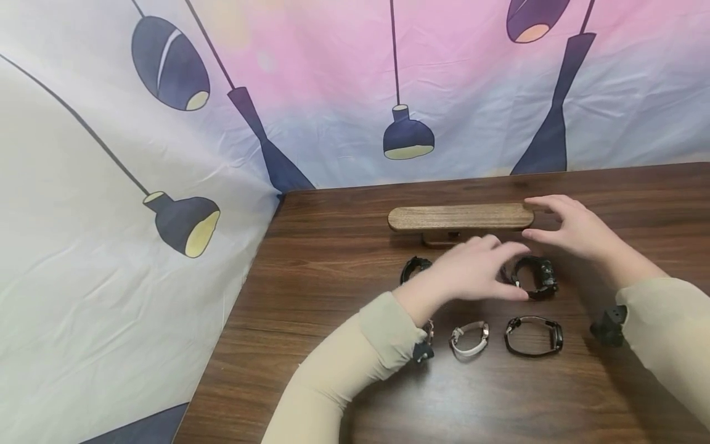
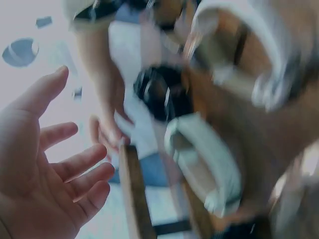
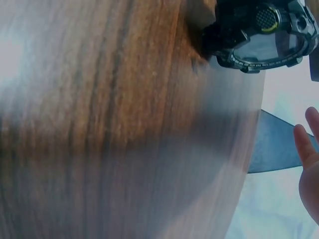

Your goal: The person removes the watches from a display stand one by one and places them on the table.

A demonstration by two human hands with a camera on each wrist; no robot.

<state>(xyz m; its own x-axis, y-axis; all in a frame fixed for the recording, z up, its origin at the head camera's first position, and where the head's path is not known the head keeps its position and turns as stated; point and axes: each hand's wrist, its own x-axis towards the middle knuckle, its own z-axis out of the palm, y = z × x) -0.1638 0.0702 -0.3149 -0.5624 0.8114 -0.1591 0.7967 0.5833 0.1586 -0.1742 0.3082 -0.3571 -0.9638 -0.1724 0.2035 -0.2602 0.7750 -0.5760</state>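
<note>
A wooden display bar (image 1: 460, 217) on a low base stands at the table's back. My right hand (image 1: 579, 228) is at its right end, fingertips and thumb spread about the end; I cannot tell whether they touch it. My left hand (image 1: 477, 268) hovers over the watches, fingers loosely spread, holding nothing; its palm (image 2: 35, 179) shows in the left wrist view. Just right of its fingertips lies a chunky black watch (image 1: 546, 277). A second black watch (image 1: 413, 268) is partly behind the left wrist. Nearer lie a white-strapped watch (image 1: 469, 339) and a slim black watch (image 1: 534, 337).
Another watch (image 1: 429, 331) is mostly covered by the left sleeve. Dark wrist-camera mounts (image 1: 609, 325) hang below the cuffs. The brown wooden table (image 1: 299, 271) meets a printed cloth backdrop (image 1: 333, 135) at the back and left.
</note>
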